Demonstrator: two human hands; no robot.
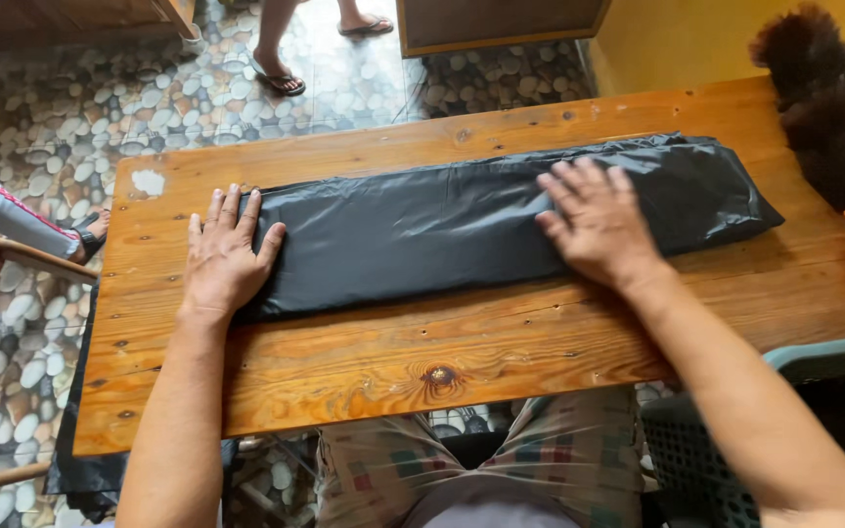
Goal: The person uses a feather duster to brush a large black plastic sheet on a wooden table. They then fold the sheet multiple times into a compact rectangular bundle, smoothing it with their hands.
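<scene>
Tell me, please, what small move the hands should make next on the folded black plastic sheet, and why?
Probably slide both palms outward along the black plastic sheet to press it flatter. The left hand lies flat on its left end and the right hand flat nearer its right end, while the plastic between them looks puffy and wrinkled on the wooden table.

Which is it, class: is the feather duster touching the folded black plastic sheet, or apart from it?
Apart. The head view shows bare wood of the table between the feather duster and the black plastic sheet's right end.
</scene>
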